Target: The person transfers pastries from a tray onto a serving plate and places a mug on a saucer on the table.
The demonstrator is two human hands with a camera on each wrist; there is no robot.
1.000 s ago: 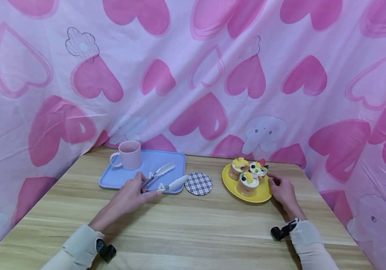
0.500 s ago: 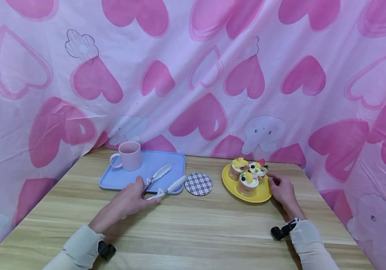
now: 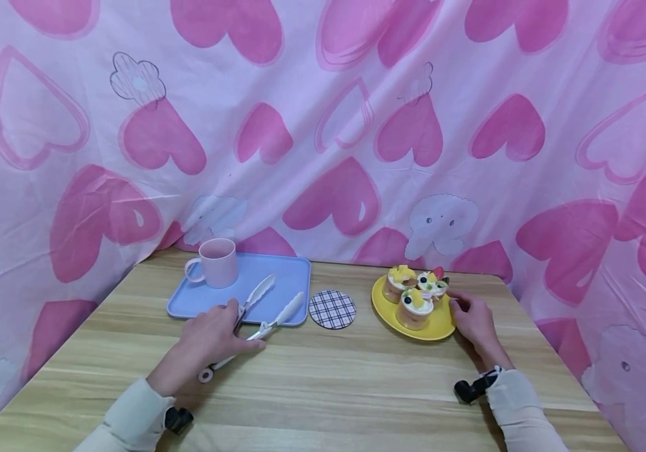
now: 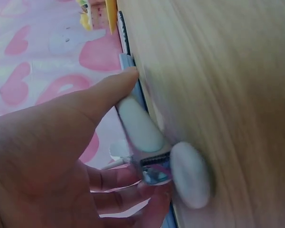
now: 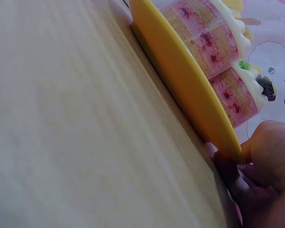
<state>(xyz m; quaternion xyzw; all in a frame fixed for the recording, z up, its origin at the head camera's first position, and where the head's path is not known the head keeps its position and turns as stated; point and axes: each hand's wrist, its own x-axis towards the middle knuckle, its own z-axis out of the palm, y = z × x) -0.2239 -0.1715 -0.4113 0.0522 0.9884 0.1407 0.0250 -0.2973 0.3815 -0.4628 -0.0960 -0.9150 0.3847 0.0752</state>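
My left hand (image 3: 209, 339) grips a pair of metal tongs (image 3: 287, 310) with white tips, over the tray's front edge. The arms of the tongs are spread apart, tips pointing toward the back right. In the left wrist view, the thumb lies along one pale handle of the tongs (image 4: 140, 124) and the fingers curl beneath. My right hand (image 3: 474, 320) pinches the right rim of a yellow plate (image 3: 442, 325). On that plate stand three clear dessert cups (image 3: 413, 314) of layered cake topped with cream and fruit. The right wrist view shows the plate (image 5: 185, 80) edge-on, close over the tabletop.
A blue tray (image 3: 296, 270) lies at the back left with a pink mug (image 3: 220, 263) standing on it. Between tray and plate is a round plaid coaster (image 3: 332, 309). A pink heart-patterned cloth (image 3: 334, 188) hangs behind the wooden table (image 3: 356, 389).
My left hand has drawn the tongs back toward me and slightly left, and their ring end now shows below the hand. The right hand and the plate stay in place.
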